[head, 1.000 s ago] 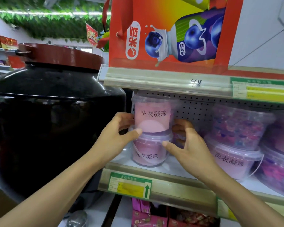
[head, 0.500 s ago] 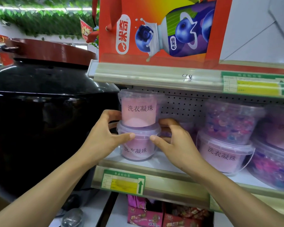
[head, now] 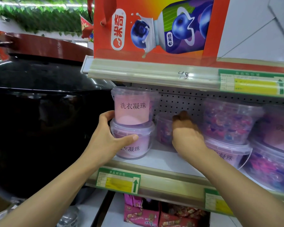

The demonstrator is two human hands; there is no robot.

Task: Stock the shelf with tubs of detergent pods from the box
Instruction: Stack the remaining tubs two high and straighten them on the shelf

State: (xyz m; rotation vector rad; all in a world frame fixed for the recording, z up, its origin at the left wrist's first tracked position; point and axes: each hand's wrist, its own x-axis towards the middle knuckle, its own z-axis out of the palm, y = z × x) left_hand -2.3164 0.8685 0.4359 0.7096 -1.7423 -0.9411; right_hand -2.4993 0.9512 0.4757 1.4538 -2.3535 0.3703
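- A large glossy black jar (head: 39, 128) with a dark red lid (head: 44, 46) stands hard against the shelf's left end, crowding the left hand (head: 108, 141).
- Left fingers (head: 129, 138) wrap the lower tub (head: 134, 145) of a two-high stack; the upper tub (head: 133, 107) sits on its lid.
- The right hand (head: 185, 136) reaches to a rear tub (head: 164, 128) by the pegboard back; it is blurred, so I cannot tell its grip.
- More tubs (head: 228, 122) are stacked to the right.
- The white shelf (head: 162, 161) carries green price tags (head: 120, 180); an orange carton (head: 154, 28) stands above, and snack packs (head: 143, 212) lie below.
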